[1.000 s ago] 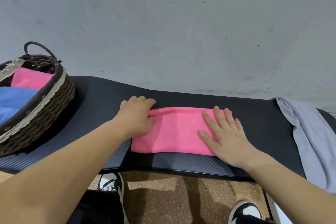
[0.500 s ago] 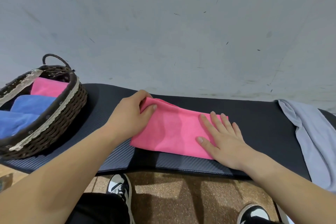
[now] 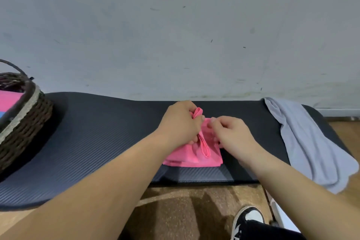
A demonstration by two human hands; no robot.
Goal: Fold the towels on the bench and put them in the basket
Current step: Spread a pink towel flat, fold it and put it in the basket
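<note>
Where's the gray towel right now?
In the head view, the gray towel lies on the right end of the bench, draped over its front edge, to the right of the right hand and the pink towel.

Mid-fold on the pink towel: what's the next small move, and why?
Probably lay the raised edge down and press it flat: the left hand grips that edge lifted over the pink towel, the right hand holds its right side, and the fold isn't closed.

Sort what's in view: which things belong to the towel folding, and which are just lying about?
Job: pink towel, gripped by left hand and right hand; grey towel, not yet folded; basket; bench.
Lying about: shoe on the floor; scuffed wall.
</note>
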